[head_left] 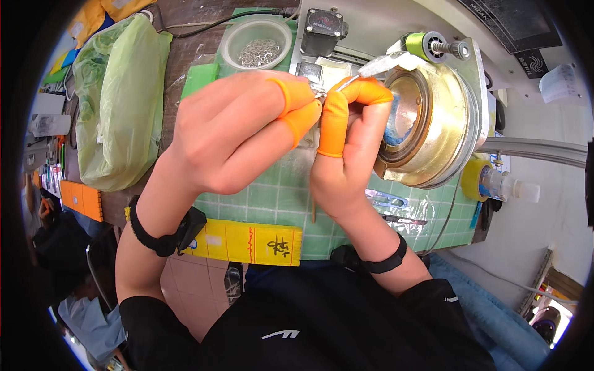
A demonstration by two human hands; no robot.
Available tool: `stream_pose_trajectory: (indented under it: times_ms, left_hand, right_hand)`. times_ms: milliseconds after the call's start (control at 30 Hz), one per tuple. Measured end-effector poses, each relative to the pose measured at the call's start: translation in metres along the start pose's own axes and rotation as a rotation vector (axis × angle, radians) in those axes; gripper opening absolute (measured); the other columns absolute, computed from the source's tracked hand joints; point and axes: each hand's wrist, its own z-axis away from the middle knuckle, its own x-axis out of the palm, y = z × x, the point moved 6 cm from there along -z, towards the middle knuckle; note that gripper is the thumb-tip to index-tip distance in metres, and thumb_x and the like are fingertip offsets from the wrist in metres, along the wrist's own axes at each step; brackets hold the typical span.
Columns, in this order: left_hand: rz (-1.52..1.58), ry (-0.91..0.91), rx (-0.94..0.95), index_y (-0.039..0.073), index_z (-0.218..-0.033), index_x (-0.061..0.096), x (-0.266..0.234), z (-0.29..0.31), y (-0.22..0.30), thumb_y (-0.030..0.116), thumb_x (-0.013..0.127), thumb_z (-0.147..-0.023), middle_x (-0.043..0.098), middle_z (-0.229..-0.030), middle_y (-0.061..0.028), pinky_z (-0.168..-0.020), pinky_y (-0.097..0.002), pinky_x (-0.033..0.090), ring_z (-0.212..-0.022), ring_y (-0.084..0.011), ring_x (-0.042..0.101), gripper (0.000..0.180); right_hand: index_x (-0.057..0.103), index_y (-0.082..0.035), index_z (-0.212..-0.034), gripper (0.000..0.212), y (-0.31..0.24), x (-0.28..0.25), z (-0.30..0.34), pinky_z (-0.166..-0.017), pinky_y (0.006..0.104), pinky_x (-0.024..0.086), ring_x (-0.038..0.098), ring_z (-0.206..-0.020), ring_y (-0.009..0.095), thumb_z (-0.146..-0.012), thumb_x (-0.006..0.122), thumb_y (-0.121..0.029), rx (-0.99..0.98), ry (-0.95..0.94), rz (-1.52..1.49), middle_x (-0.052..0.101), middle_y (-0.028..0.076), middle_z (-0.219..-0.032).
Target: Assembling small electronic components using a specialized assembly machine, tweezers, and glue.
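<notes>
My left hand (229, 133) is closed in a pinch, with orange finger cots on two fingertips. Its tips meet at a tiny shiny piece (318, 94), too small to name. Close beside it my right hand (349, 145), also in orange cots, has its fingers bent and pressed together. What they grip is hidden. A thin pale pointed part (356, 79) of the machine reaches down to the right fingertips. Just beyond my hands stands a translucent round bowl (226, 46) holding many small silvery metal pieces (260, 53).
Right of my hands sits a round brass-coloured machine part (455, 127), below a green spool (417, 45). Thread snips (387, 198) and tweezers (403, 219) lie on the green gridded mat (278, 191). A yellow pouch (238, 241) lies at the near edge, a green plastic bag (124, 105) at left.
</notes>
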Motion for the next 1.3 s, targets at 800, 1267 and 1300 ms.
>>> stream_pose_trajectory:
  times_ms: [800, 1267, 1300]
  left_hand:
    - [-0.061, -0.072, -0.137, -0.003, -0.098, 0.075, -0.014, -0.007, 0.009, -0.002, 0.079, -0.066, 0.070, -0.097, -0.0145, -0.082, -0.0410, 0.061, -0.096, -0.0326, 0.072, 0.032]
    - [0.606, -0.608, -0.755, -0.005, -0.112, 0.064, -0.003, 0.046, -0.017, -0.004, 0.062, -0.089, 0.063, -0.094, -0.0201, -0.067, -0.0379, 0.053, -0.074, -0.0345, 0.066, 0.024]
    - [0.645, -0.612, -0.753, -0.005, -0.113, 0.064, -0.001, 0.044, -0.015, -0.003, 0.063, -0.088, 0.064, -0.093, -0.0195, -0.064, -0.0372, 0.054, -0.071, -0.0329, 0.067, 0.024]
  right_hand:
    - [0.051, -0.010, -0.114, 0.030, 0.005, -0.006, 0.018, -0.085, 0.0327, 0.044, 0.050, -0.089, 0.012, -0.115, 0.034, -0.035, 0.437, -0.011, -0.468, 0.052, 0.002, -0.099]
    - [0.052, -0.002, -0.083, 0.044, -0.101, -0.071, 0.034, -0.067, 0.0373, 0.043, 0.053, -0.068, 0.029, -0.112, 0.041, -0.033, 0.284, -0.470, -0.199, 0.054, 0.010, -0.079]
    - [0.052, -0.001, -0.084, 0.038, -0.103, -0.070, 0.034, -0.065, 0.0381, 0.043, 0.053, -0.067, 0.030, -0.109, 0.047, -0.030, 0.231, -0.477, -0.191, 0.054, 0.010, -0.078]
